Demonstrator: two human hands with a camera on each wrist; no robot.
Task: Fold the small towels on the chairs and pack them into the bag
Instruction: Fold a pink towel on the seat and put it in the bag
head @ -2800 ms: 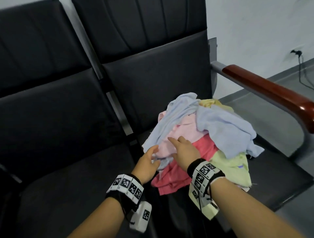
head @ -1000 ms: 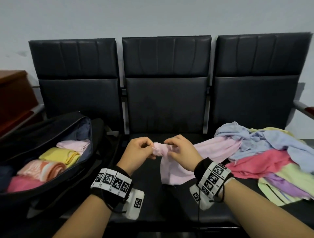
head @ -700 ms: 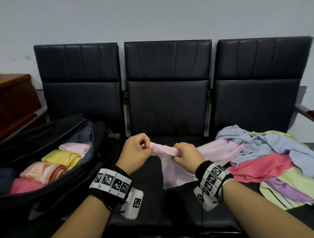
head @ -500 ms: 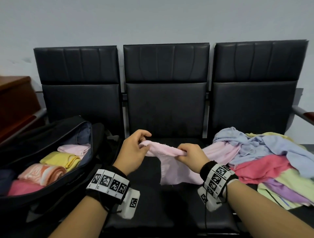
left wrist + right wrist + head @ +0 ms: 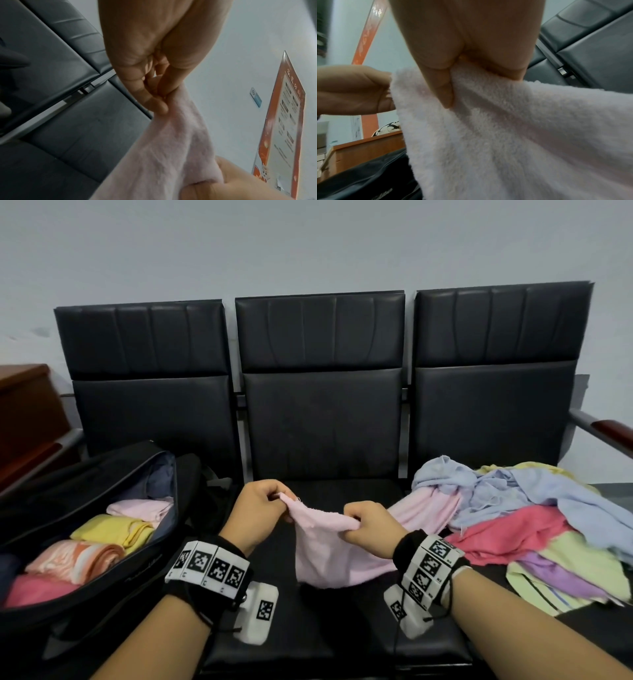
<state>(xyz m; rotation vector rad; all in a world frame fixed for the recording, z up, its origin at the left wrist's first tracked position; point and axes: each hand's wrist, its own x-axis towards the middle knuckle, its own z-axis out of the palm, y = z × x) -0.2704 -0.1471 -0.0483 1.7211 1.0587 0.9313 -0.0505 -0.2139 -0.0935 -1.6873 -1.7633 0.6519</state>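
Observation:
A light pink towel (image 5: 325, 549) hangs over the middle seat, held up by its top edge. My left hand (image 5: 274, 505) pinches its left corner, seen close in the left wrist view as pink towel (image 5: 171, 142) under my left hand (image 5: 163, 104). My right hand (image 5: 356, 525) grips the edge further right; in the right wrist view the pink towel (image 5: 505, 135) fills the frame below my right hand (image 5: 452, 86). The towel's far end trails into the loose pile of towels (image 5: 534, 518) on the right seat. An open black bag (image 5: 144, 553) on the left seat holds several folded towels (image 5: 113, 532).
Three black chairs stand in a row against a grey wall; the middle seat (image 5: 335, 628) lies under the towel. A wooden armrest (image 5: 613, 429) ends the row on the right. A brown wooden cabinet (image 5: 24, 409) stands at the left.
The pink towel came off the pile to the middle seat. Since a second ago my hands have moved apart along its top edge, stretching it out.

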